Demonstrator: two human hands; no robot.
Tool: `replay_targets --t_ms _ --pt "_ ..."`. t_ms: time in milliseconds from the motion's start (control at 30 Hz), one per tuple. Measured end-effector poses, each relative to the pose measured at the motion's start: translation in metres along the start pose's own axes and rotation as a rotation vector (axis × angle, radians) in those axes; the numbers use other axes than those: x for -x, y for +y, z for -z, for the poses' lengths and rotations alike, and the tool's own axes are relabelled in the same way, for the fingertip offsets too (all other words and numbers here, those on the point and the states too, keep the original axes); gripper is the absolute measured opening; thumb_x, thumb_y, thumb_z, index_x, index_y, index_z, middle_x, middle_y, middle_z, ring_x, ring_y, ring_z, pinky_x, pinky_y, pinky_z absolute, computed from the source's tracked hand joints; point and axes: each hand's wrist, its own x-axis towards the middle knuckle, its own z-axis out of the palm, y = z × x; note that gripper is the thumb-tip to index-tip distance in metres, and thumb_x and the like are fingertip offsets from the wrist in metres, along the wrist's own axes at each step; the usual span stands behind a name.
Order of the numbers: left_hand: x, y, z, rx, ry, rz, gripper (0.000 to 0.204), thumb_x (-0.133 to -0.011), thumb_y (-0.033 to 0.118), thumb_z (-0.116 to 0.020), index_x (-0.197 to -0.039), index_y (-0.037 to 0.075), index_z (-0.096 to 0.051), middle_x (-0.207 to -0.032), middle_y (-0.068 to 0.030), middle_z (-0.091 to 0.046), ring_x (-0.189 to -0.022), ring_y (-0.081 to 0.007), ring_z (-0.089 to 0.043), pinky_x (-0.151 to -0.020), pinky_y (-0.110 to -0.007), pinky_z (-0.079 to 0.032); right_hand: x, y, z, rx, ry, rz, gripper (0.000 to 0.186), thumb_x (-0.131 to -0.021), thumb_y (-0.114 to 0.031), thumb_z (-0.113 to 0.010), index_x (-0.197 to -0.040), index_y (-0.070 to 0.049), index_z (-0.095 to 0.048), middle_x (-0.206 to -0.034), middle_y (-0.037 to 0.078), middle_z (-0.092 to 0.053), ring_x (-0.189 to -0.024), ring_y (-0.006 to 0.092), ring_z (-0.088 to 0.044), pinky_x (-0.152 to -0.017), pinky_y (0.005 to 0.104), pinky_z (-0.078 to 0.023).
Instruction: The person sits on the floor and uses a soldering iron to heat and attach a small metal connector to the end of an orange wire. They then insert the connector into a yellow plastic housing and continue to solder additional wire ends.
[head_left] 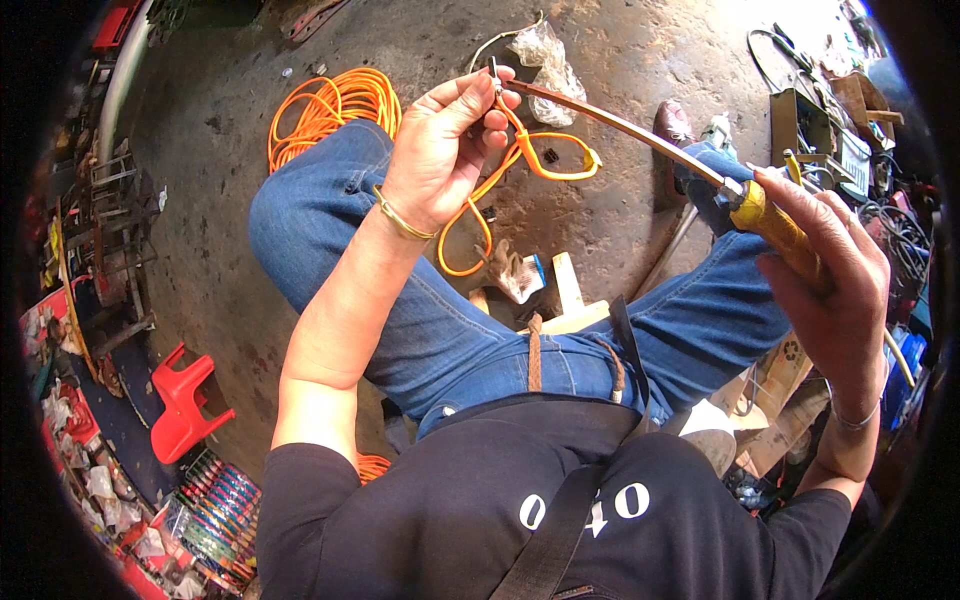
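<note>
Left hand (pixel 440 150) pinches bared end of thin orange flexible cable (pixel 520 160) above knee; right hand (pixel 825 270) grips long yellow-handled metal screwdriver (pixel 700 165), tip meeting cable end, contact possibly hidden. Keep pinch firm, blade steady, clear of fingertips.

Stained concrete floor (pixel 250 150), red plastic stool (pixel 185 400), cluttered edges.
</note>
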Motion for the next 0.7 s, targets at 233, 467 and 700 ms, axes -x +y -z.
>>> replay_targets --t_ms 233,467,700 --pt "0.000 0.000 -0.001 0.025 -0.040 0.000 0.020 -0.094 0.014 -0.059 -0.107 0.000 -0.065 -0.086 -0.0066 -0.068 -0.068 -0.0080 -0.064 -0.059 -0.020 -0.056 0.001 -0.005 -0.004 -0.005 0.045 -0.007 0.058 -0.063 0.010 -0.070 -0.118 -0.007 -0.064 -0.090 0.014 -0.063 -0.080 0.0283 -0.065 -0.071 0.0358 -0.052" --pt "0.002 0.002 -0.003 -0.007 -0.040 -0.006 0.022 -0.093 0.016 -0.061 -0.108 0.001 -0.065 -0.086 -0.0050 -0.067 -0.067 -0.0060 -0.063 -0.058 -0.018 -0.055 -0.001 -0.006 0.005 0.030 -0.043 0.046 0.062 -0.067 0.009 -0.072 -0.125 -0.007 -0.060 -0.098 0.015 -0.062 -0.085 0.0272 -0.064 -0.073 0.0338 -0.053" --pt "0.006 0.005 -0.007 -0.159 -0.003 -0.050 0.026 -0.091 0.020 -0.063 -0.110 0.002 -0.065 -0.084 -0.0038 -0.065 -0.065 -0.0038 -0.061 -0.056 -0.016 -0.052 0.001 -0.014 0.011 0.325 -0.057 0.121 0.059 -0.071 0.005 -0.072 -0.127 -0.008 -0.060 -0.094 0.015 -0.063 -0.077 0.0248 -0.066 -0.065 0.0331 -0.053"
